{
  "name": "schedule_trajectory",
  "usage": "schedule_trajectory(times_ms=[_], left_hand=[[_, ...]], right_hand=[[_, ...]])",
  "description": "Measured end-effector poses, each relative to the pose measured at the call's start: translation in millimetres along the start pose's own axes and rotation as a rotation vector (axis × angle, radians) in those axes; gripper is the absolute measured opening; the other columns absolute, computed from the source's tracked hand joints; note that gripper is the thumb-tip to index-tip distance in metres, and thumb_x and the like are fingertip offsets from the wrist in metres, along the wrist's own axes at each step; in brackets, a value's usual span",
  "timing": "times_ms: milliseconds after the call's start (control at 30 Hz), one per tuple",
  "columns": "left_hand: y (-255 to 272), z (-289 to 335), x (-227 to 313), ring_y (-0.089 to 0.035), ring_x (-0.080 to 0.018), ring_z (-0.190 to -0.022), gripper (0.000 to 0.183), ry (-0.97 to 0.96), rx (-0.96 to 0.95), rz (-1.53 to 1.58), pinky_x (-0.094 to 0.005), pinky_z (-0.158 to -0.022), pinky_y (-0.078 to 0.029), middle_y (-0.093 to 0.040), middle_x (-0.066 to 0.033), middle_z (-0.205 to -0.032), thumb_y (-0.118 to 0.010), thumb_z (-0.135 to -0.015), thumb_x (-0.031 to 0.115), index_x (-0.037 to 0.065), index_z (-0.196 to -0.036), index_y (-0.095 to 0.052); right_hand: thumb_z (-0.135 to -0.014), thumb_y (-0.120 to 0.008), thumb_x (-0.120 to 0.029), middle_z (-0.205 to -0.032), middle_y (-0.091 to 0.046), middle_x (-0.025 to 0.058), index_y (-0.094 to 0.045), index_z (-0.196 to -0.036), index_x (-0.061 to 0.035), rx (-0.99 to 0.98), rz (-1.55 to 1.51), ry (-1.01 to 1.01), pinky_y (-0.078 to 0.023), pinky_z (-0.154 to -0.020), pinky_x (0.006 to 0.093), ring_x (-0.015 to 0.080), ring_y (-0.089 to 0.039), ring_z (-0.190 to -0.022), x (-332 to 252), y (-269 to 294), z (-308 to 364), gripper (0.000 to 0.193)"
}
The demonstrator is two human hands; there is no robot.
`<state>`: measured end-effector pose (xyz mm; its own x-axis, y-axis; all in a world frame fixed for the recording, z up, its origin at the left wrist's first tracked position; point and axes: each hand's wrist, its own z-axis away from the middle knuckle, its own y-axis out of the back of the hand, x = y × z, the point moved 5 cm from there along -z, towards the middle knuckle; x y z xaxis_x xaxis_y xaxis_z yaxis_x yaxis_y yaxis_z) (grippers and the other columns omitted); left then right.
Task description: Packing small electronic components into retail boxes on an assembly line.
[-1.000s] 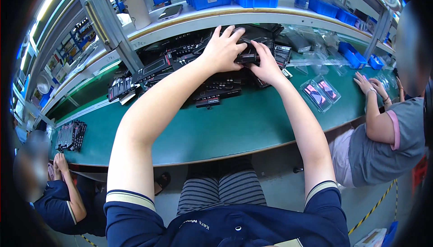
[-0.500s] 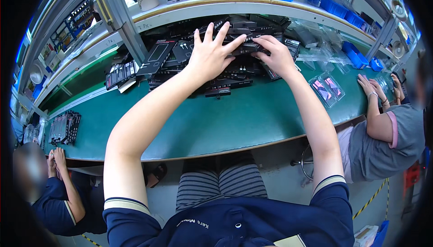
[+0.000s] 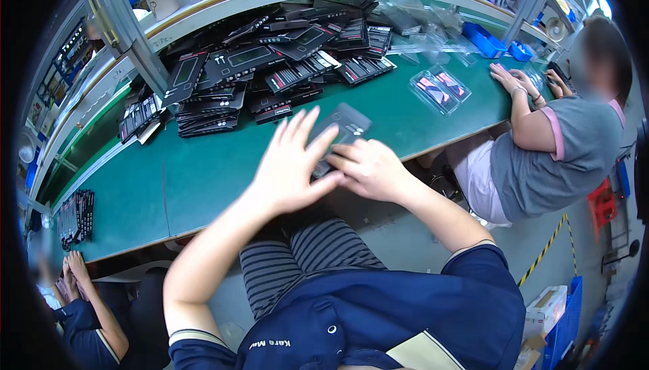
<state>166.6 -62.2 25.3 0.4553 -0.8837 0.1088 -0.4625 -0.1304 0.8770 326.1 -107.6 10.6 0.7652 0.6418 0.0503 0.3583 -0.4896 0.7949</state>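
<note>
Green counter (image 3: 203, 174) runs across a factory workbench, seen from above. At its near edge, close to the person's body, a flat dark card-like package (image 3: 343, 128) is held tilted between both hands. The right hand (image 3: 368, 168) has its fingers curled around the package's lower right side. The left hand (image 3: 294, 164), blurred, lies flat with fingers spread over the package's left part, so this grip is an open palm pressing rather than a closed hold. Behind the hands, well apart, a large loose heap of similar black packages (image 3: 270, 65) covers the counter's far side. To the right, clear plastic trays (image 3: 438, 89) lie near a seated co-worker in a grey shirt (image 3: 547, 153). Blue bins (image 3: 483, 38) stand beyond.
</note>
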Motion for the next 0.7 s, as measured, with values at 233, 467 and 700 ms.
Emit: schedule_trajectory(times_ms=[233,467,700], left_hand=[[-24,45,14,-0.041,-0.0462,-0.134,0.067,0.005,-0.098,-0.070,-0.0567,-0.113,-0.033,-0.043,-0.0216,-0.147,-0.076,-0.081,0.036,0.013,-0.140,-0.052],[29,97,-32,-0.069,-0.0290,-0.091,0.037,0.489,0.374,0.417,-0.0366,-0.082,-0.055,-0.070,-0.0131,-0.101,-0.072,-0.088,0.011,0.003,-0.122,-0.061],[47,102,-54,-0.055,-0.0333,-0.118,0.036,0.502,0.438,-0.034,-0.0424,-0.103,-0.042,-0.060,-0.0186,-0.121,-0.074,-0.083,0.017,0.005,-0.115,-0.063]], right_hand=[[-0.101,-0.045,-0.039,-0.144,-0.052,0.0181,-0.059,-0.135,-0.0068,-0.166,0.488,-0.718,-0.023,-0.119,0.0480,0.0360,-0.038,-0.142,224,31,84,0.049],[-0.102,-0.037,-0.050,-0.154,-0.040,0.0151,-0.041,-0.150,-0.0250,-0.452,0.328,-0.798,-0.016,-0.122,0.0468,0.0331,-0.034,-0.144,244,16,97,0.055],[-0.102,-0.036,-0.051,-0.159,-0.029,0.0204,-0.037,-0.152,-0.0301,-0.472,0.270,-0.797,-0.020,-0.120,0.0514,0.0419,-0.027,-0.146,253,-7,105,0.055]])
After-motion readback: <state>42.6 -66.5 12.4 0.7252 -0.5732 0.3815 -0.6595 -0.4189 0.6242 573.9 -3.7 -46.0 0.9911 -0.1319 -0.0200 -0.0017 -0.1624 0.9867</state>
